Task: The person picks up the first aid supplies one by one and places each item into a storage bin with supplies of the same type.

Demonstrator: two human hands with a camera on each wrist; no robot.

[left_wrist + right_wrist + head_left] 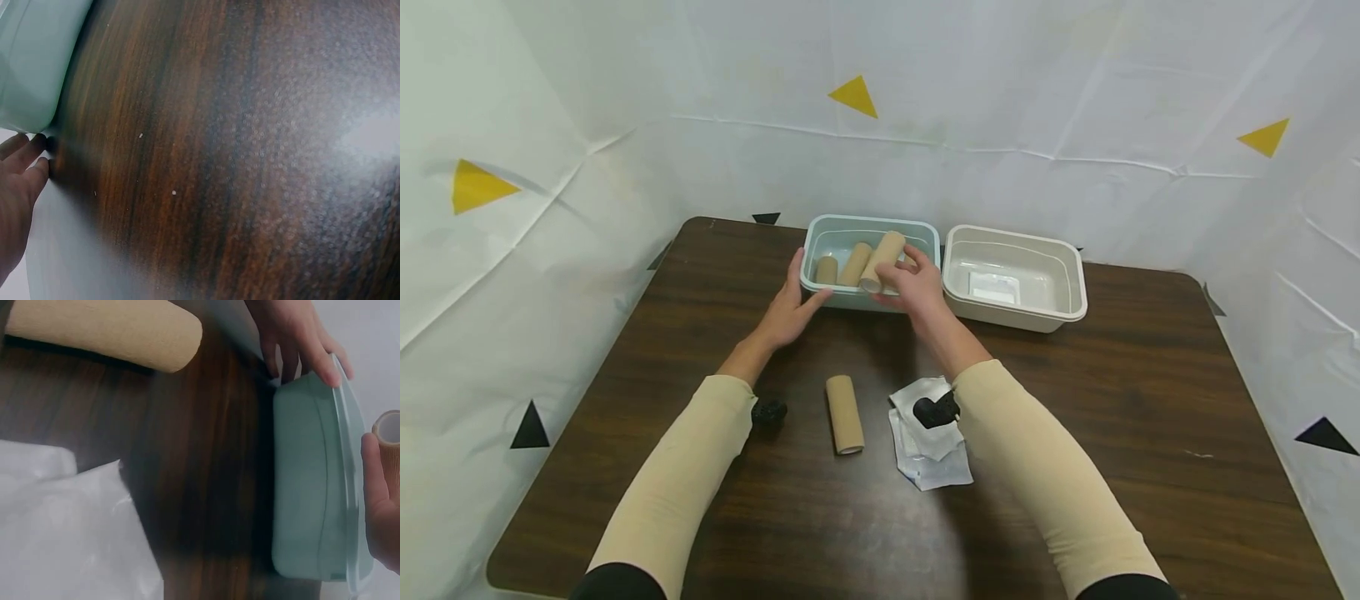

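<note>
My right hand [920,283] holds a cardboard tube [886,257] at a slant over the light blue-green plastic bin [874,220]. In the right wrist view the open end of that tube [389,427] shows above the bin rim, beside the thumb. Two more cardboard tubes, one short [827,270] and one leaning [855,265], are inside the bin. At the bin's front left corner my left hand [785,315] touches the side with extended fingers, its thumb along the rim. Those fingers [28,150] lie against the bin's outer wall in the left wrist view.
A cream plastic bin [1015,314] with a white label inside stands right of the blue-green one. Nearer on the dark wooden table [1112,467] lie another cardboard tube [845,414] and some crumpled white wrappers [934,471]. White sheeting surrounds the table.
</note>
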